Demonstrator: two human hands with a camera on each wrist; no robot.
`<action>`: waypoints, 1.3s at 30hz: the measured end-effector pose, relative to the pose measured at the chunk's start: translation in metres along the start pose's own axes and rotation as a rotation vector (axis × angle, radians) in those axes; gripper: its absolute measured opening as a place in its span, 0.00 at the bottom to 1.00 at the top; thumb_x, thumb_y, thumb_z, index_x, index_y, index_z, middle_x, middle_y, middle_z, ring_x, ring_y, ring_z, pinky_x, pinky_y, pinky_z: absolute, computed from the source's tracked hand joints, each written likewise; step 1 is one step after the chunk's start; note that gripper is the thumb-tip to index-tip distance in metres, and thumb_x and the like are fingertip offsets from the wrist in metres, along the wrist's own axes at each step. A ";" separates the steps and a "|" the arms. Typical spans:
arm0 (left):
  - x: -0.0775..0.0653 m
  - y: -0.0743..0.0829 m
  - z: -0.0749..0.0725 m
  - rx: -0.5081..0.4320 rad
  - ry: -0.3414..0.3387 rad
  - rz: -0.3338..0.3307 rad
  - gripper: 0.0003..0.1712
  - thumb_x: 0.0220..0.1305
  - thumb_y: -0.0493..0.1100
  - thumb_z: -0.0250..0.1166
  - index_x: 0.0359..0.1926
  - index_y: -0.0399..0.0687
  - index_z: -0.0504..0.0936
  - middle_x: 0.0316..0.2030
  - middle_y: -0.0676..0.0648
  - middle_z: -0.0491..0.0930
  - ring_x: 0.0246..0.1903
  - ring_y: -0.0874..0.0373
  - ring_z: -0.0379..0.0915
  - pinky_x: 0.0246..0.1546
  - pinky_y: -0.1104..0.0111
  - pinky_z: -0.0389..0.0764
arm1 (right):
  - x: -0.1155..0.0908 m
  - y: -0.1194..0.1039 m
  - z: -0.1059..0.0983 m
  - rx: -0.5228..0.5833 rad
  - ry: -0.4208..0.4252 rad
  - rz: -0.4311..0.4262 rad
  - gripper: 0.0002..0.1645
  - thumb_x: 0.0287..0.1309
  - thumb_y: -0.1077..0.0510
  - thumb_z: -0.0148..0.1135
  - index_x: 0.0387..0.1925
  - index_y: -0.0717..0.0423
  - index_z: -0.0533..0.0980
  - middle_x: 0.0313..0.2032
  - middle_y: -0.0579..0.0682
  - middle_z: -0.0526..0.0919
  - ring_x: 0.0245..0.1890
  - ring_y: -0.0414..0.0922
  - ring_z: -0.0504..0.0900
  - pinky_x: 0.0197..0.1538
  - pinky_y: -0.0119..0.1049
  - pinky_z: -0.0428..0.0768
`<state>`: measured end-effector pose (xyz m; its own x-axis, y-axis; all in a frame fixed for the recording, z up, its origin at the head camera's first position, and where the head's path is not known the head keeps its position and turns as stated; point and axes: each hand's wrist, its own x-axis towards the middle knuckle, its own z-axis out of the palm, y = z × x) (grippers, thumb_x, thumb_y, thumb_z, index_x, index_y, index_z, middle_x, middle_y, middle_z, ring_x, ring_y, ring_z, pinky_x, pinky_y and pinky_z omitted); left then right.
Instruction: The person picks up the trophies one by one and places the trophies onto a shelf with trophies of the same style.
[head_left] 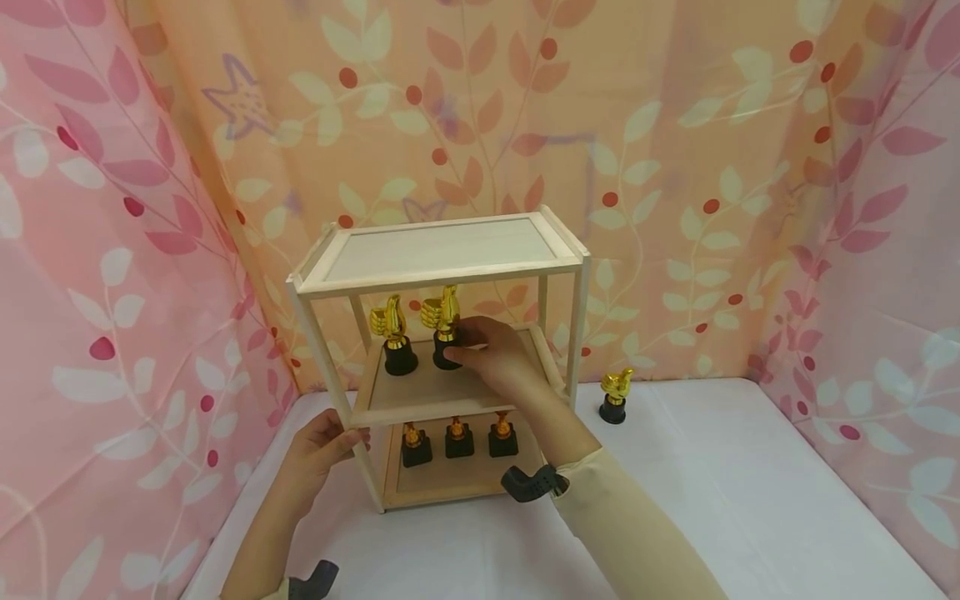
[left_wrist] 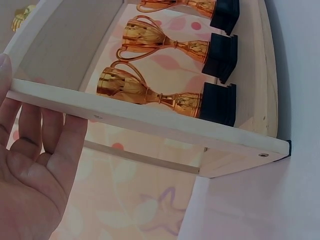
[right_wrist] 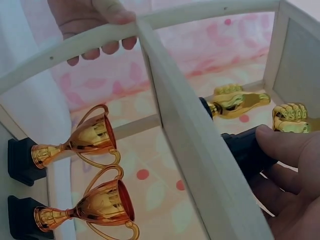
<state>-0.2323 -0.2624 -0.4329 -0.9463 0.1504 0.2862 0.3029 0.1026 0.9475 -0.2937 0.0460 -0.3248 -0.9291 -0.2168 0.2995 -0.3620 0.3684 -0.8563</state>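
Note:
My right hand [head_left: 498, 354] reaches into the middle level of a wooden shelf [head_left: 442, 279] and grips the black base of a gold thumbs-up trophy [head_left: 442, 312]. In the right wrist view, thumb and fingers wrap that base [right_wrist: 247, 152]. To its left a second thumbs-up trophy [head_left: 393, 333] stands upright on the same board. My left hand [head_left: 315, 454] holds the shelf's front left post, fingers curled round the wood in the left wrist view [left_wrist: 45, 155]. Several gold cup trophies, among them one cup [left_wrist: 165, 95], stand in a row on the bottom level.
A third thumbs-up trophy [head_left: 615, 396] stands on the white tabletop [head_left: 712, 483], right of the shelf. Shelf posts and the top panel [head_left: 442, 250] frame the opening around my right hand. Patterned curtains [head_left: 675, 167] enclose the back and both sides.

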 end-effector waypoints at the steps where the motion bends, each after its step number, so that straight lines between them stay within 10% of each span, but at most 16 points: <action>1: 0.000 0.000 0.000 -0.004 0.000 0.001 0.08 0.74 0.34 0.61 0.50 0.35 0.75 0.39 0.50 0.86 0.40 0.59 0.85 0.47 0.69 0.85 | 0.002 0.001 0.001 -0.002 0.000 0.005 0.29 0.60 0.48 0.74 0.61 0.49 0.78 0.54 0.45 0.85 0.54 0.45 0.82 0.53 0.42 0.83; 39: 0.000 -0.005 0.000 0.007 0.001 0.033 0.07 0.74 0.34 0.61 0.49 0.35 0.75 0.38 0.50 0.86 0.39 0.58 0.85 0.46 0.68 0.86 | 0.024 0.014 0.015 -0.131 -0.005 0.100 0.31 0.60 0.47 0.74 0.63 0.49 0.77 0.60 0.50 0.82 0.61 0.50 0.78 0.64 0.49 0.76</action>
<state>-0.2339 -0.2633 -0.4372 -0.9357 0.1532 0.3177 0.3350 0.1041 0.9365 -0.3200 0.0318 -0.3356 -0.9608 -0.1776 0.2130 -0.2746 0.5032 -0.8194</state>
